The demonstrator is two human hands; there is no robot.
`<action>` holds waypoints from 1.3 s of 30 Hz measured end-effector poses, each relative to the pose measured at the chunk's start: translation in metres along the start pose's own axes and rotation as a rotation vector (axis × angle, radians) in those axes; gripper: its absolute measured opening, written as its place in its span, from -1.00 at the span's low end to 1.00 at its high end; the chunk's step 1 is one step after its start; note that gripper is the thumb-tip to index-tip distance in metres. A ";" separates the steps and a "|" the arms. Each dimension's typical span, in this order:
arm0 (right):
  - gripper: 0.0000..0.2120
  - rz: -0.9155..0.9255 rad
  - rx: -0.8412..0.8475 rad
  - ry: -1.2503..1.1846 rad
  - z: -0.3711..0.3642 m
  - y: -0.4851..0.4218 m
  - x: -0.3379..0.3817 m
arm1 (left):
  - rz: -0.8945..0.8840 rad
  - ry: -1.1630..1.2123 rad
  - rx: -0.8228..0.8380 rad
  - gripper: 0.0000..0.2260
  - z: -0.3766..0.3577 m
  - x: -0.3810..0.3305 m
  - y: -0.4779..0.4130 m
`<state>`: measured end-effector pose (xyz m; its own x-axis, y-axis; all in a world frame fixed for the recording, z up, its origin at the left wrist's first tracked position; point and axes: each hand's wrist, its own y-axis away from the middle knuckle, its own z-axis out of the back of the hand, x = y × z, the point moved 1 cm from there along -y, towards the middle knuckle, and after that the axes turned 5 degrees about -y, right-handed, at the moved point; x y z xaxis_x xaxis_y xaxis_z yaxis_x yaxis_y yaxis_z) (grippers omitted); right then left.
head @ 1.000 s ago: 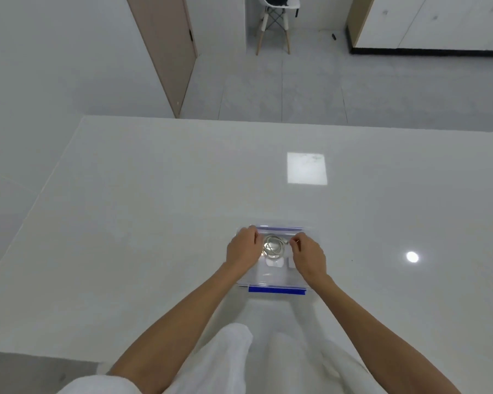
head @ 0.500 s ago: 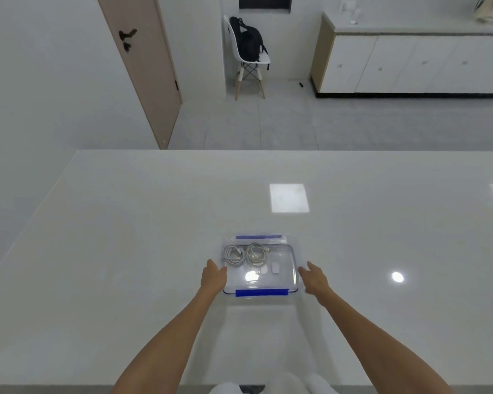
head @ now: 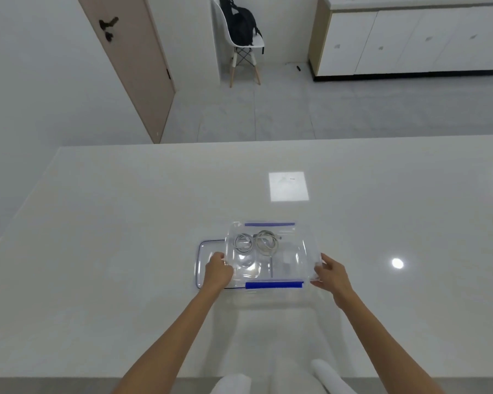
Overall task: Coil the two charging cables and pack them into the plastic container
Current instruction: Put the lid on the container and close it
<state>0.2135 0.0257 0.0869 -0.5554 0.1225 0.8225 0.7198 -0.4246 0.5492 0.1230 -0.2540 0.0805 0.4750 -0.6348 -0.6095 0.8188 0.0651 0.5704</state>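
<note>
mostly glossy white table point(head: 125, 223), door point(head: 131, 66) beyond

My left hand point(head: 217, 269) and right hand point(head: 330, 273), which 1 s ago were down inside the plastic container point(head: 306, 253) over the cables, and half a sec ago lay flat beside it, now grip its left and right walls. The container has shifted right, uncovering a clear blue-rimmed lid point(head: 202, 260) that lies on the table under its left side. Both coiled cables point(head: 255, 242), hidden by my fingers 1 s ago, now show side by side in the far part of the container. My view has tilted up vs. 1 s ago.
</note>
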 end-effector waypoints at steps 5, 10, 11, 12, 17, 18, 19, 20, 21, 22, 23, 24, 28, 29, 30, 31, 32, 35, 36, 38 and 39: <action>-0.71 -0.046 -0.065 -0.013 0.087 -0.005 -0.010 | 0.029 0.005 0.107 -0.66 -0.075 -0.038 0.027; -0.75 -0.099 -0.082 -0.011 0.148 -0.013 -0.025 | 0.069 -0.005 0.208 -0.68 -0.141 -0.049 0.039; -0.76 -0.113 -0.069 -0.008 0.156 -0.016 -0.030 | 0.081 -0.010 0.218 -0.69 -0.150 -0.049 0.041; -0.76 -0.126 -0.055 -0.004 0.163 -0.019 -0.036 | 0.090 -0.014 0.223 -0.70 -0.158 -0.049 0.042; -0.68 -0.153 -0.028 -0.001 0.171 -0.025 -0.048 | 0.104 0.007 0.200 -0.75 -0.171 -0.044 0.042; -0.66 -0.178 -0.031 0.008 0.168 -0.026 -0.048 | 0.112 0.011 0.211 -0.74 -0.169 -0.044 0.042; -0.62 -0.209 -0.044 0.041 0.167 -0.026 -0.046 | 0.121 0.018 0.227 -0.74 -0.168 -0.045 0.042; -0.58 -0.227 -0.073 0.119 0.163 -0.026 -0.046 | 0.135 0.028 0.237 -0.74 -0.164 -0.044 0.040; -0.54 -0.214 -0.133 0.255 0.159 -0.025 -0.043 | 0.144 0.037 0.232 -0.76 -0.159 -0.042 0.038; -0.52 -0.170 -0.210 0.401 0.151 -0.024 -0.040 | 0.148 0.050 0.202 -0.81 -0.150 -0.039 0.034; -0.52 -0.082 -0.305 0.506 0.139 -0.020 -0.033 | 0.148 0.070 0.156 -0.88 -0.137 -0.036 0.031; -0.57 0.041 -0.392 0.546 0.125 -0.015 -0.024 | 0.138 0.077 0.091 -0.93 -0.123 -0.031 0.028; -0.74 0.246 -0.166 0.351 0.009 0.000 0.022 | 0.123 0.007 -0.157 -0.77 -0.042 0.004 -0.002; -0.74 0.200 -0.023 0.341 -0.026 0.000 0.028 | 0.142 -0.007 -0.196 -0.74 -0.024 0.012 -0.011; -0.73 0.150 0.093 0.360 -0.063 -0.004 0.028 | 0.170 -0.024 -0.218 -0.72 -0.004 0.023 -0.023; -0.70 0.099 0.165 0.397 -0.097 -0.009 0.028 | 0.203 -0.036 -0.219 -0.69 0.013 0.034 -0.036; -0.65 0.048 0.178 0.451 -0.129 -0.018 0.025 | 0.237 -0.049 -0.204 -0.65 0.028 0.045 -0.049; -0.44 -0.182 0.008 0.541 -0.181 -0.043 0.016 | 0.285 -0.102 -0.088 -0.53 0.055 0.069 -0.081; -0.40 -0.258 -0.061 0.554 -0.189 -0.049 0.013 | 0.292 -0.116 -0.039 -0.49 0.060 0.075 -0.089; -0.34 -0.360 -0.149 0.545 -0.201 -0.055 0.005 | 0.290 -0.147 0.068 -0.44 0.065 0.086 -0.103; -0.32 -0.381 -0.183 0.530 -0.203 -0.057 0.000 | 0.280 -0.157 0.116 -0.42 0.065 0.090 -0.109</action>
<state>0.0878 -0.1323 0.0261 -0.9192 -0.1423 0.3671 0.3767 -0.5897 0.7144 0.0560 -0.3681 -0.0009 0.6134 -0.7161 -0.3330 0.6170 0.1713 0.7681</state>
